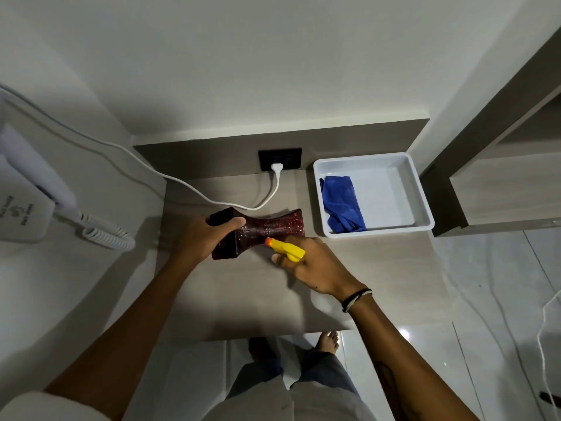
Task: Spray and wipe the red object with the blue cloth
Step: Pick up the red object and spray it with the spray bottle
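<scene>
A dark red glittery vase [267, 227] lies on its side on the wooden counter [243, 299]. My left hand [206, 238] grips its wide left end. My right hand [309, 264] holds a spray bottle with a yellow head [288, 250]; its orange nozzle points at the narrow waist of the vase, almost touching it. The bottle's body is hidden under my hand. The blue cloth [341, 203] lies crumpled in the left part of a white tray [422, 205] at the back right, apart from both hands.
A white plug and cable [277, 168] run from a black wall socket just behind the vase. A wall-mounted hair dryer with a coiled cord [106, 235] hangs at the left. The counter's front edge lies near my feet; a wooden shelf unit stands at the right.
</scene>
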`<state>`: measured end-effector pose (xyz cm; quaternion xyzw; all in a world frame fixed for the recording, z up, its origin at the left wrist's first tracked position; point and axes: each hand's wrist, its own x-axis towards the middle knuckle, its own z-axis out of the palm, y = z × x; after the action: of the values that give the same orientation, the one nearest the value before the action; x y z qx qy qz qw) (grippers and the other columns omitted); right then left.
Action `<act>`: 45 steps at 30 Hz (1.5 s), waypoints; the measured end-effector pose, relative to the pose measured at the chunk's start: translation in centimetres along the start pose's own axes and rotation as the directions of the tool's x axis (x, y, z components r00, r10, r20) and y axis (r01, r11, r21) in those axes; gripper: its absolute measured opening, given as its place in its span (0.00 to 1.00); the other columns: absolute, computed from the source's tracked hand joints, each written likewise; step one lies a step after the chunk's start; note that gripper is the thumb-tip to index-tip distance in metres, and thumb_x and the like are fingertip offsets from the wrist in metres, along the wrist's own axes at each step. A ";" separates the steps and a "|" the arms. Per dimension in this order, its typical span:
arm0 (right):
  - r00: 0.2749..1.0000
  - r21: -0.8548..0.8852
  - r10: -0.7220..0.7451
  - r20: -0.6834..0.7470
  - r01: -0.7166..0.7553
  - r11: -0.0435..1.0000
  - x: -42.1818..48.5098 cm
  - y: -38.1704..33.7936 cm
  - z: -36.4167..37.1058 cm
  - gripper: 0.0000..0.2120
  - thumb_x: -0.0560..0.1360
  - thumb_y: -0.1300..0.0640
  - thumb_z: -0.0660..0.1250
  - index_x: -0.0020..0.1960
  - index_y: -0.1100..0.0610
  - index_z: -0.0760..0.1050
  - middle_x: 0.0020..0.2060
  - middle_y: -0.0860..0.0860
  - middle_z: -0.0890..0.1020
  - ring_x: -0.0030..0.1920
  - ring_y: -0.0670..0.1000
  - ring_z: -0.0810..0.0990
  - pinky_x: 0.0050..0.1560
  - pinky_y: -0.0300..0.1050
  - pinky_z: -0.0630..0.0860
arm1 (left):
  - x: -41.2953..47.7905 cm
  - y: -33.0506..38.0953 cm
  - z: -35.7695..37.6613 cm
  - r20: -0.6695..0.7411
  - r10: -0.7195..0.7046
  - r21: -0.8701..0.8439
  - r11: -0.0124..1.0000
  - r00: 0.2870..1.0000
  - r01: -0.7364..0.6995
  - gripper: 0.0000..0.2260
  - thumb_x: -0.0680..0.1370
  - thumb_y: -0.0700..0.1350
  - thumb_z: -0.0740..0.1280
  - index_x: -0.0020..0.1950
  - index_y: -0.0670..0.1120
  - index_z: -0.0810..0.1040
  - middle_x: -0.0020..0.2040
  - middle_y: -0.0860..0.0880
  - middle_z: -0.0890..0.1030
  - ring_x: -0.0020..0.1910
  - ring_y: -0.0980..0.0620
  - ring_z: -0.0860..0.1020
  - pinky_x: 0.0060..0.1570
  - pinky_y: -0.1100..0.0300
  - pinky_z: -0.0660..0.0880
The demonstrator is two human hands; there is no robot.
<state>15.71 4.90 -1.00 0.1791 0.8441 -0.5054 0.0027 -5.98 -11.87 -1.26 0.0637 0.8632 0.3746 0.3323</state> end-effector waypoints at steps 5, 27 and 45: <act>0.999 0.002 0.033 0.010 -0.033 0.999 0.6 -1.0 0.8 0.12 0.83 0.47 0.70 0.59 0.55 0.82 0.49 0.52 0.88 0.48 0.55 0.85 0.51 0.59 0.82 | -0.2 0.1 0.0 0.043 -0.088 0.031 0.996 0.995 0.086 0.31 0.60 0.70 0.78 0.50 0.49 0.79 0.45 0.46 0.85 0.42 0.47 0.86 0.27 0.60 0.80; 0.957 -0.121 0.272 -0.105 -0.283 0.951 -1.3 4.2 -1.7 0.11 0.82 0.41 0.70 0.43 0.43 0.73 0.41 0.49 0.84 0.42 0.54 0.83 0.42 0.46 0.74 | -1.1 -0.5 -1.2 0.270 0.509 0.253 0.781 0.817 -0.571 0.44 0.56 0.61 0.85 0.70 0.56 0.76 0.65 0.55 0.80 0.64 0.53 0.79 0.66 0.47 0.78; 0.989 -0.197 0.137 -0.046 -0.144 0.970 0.4 0.3 0.4 0.16 0.82 0.41 0.67 0.55 0.54 0.79 0.48 0.56 0.86 0.47 0.60 0.84 0.50 0.58 0.83 | -1.5 1.4 -0.4 0.001 -0.003 0.069 0.998 1.000 0.003 0.35 0.53 0.75 0.74 0.45 0.48 0.82 0.45 0.44 0.87 0.42 0.46 0.87 0.41 0.51 0.85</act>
<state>15.37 4.76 -1.52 0.2455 0.8757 -0.4135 0.0428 -5.31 -11.65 0.75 0.0740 0.8756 0.3443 0.3308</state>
